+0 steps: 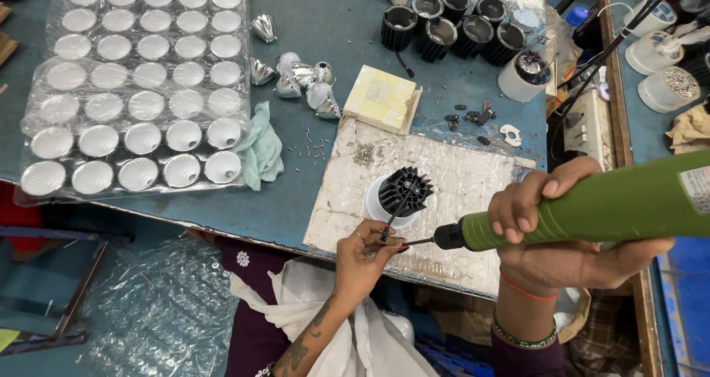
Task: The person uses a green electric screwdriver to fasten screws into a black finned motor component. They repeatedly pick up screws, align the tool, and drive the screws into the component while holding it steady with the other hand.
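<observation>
1. The right hand (pixel 551 233) is wrapped tight around a green electric screwdriver (pixel 592 207), fingers over the top and thumb underneath; a white label with red on it sits on the barrel at the right edge of the view.
2. The screwdriver's black nose and thin bit (pixel 418 241) point left, and the bit tip meets the left fingertips.
3. The left hand (pixel 362 255) is pinched nearly shut at the bit tip; whatever small piece it holds is too small to make out. A black wire (pixel 392 218) runs from these fingers up to the black finned heat sink (pixel 403 191).
4. The heat sink stands on a white round base (pixel 373 203) on a worn white foam pad (pixel 458 199) at the near edge of the blue table (pixel 325 22).
5. To the left, a clear plastic tray (pixel 137 89) holds rows of silvery white reflector cups under a loose clear wrap.
6. A pale green cloth (pixel 260 149) lies beside the tray, with loose silver cones (pixel 303 77) and scattered small screws (pixel 316 149) near it.
7. A pale yellow foam block (pixel 381 96) lies just above the pad.
8. More black heat sinks (pixel 451 26) stand grouped at the far edge, well apart from the hands.
9. Bubble wrap (pixel 159 310) hangs below the table edge at left.
</observation>
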